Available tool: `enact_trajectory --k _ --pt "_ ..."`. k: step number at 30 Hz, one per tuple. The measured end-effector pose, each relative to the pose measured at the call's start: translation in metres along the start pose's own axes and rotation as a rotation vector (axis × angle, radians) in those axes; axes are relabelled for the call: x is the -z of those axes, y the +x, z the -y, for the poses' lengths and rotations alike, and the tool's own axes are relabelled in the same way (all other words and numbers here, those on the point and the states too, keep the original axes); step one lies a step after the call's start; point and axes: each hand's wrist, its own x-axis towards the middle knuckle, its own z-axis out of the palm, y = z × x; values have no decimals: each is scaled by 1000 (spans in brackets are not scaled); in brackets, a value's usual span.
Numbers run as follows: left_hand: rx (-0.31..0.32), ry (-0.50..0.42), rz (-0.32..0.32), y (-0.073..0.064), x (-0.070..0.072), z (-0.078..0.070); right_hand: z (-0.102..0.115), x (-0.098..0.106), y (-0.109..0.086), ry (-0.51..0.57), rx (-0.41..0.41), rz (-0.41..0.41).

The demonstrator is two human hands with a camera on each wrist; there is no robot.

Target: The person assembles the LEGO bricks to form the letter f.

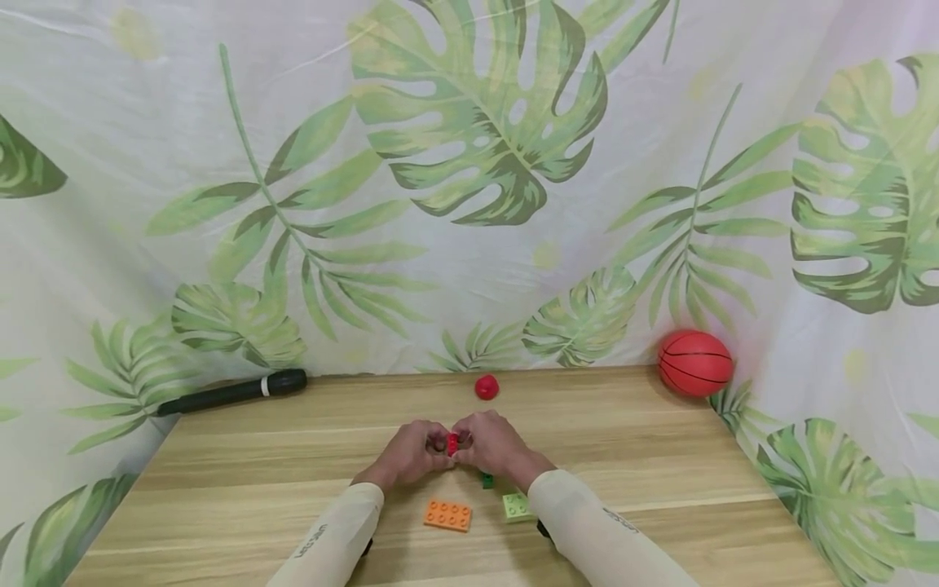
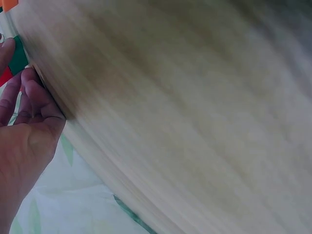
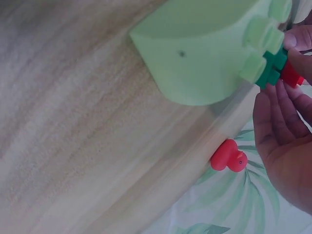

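Near the middle of the table a small red toy brick [image 1: 452,444] stands between both hands, its studs showing. My left hand [image 1: 414,451] pinches it from the left with thumb and fingers. From the right, my right hand [image 1: 495,444] holds the same red brick between thumb and curled fingers; fingers cover much of it. A dark green brick [image 1: 487,481] lies just below the right hand, partly hidden by it. Closer to me are an orange studded brick [image 1: 448,515] and a light green brick [image 3: 195,63], which has a rounded side and studs.
A red toy duck [image 3: 229,156] sits beyond the hands by the table's back edge. At the back right corner rests a red basketball [image 1: 695,363]. A black club-like object [image 1: 235,393] with a white band lies at the back left. Leaf-patterned cloth [image 1: 477,269] hangs behind.
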Motion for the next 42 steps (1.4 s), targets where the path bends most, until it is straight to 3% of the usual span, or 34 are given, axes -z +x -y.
enact_trajectory --k 7,14,23,31,42 --pt "3 5 5 0 1 0 5 0 -9 -17 -9 -15" --pt "2 10 -4 1 2 -3 18 5 -32 -47 21 -48" --pt "13 -4 -12 0 1 -6 35 3 -66 -65 154 72" --pt "44 7 -2 -1 1 -6 46 -9 -83 -153 132 212" --pt "42 14 -9 -2 -1 -3 47 -26 -87 -238 155 157"
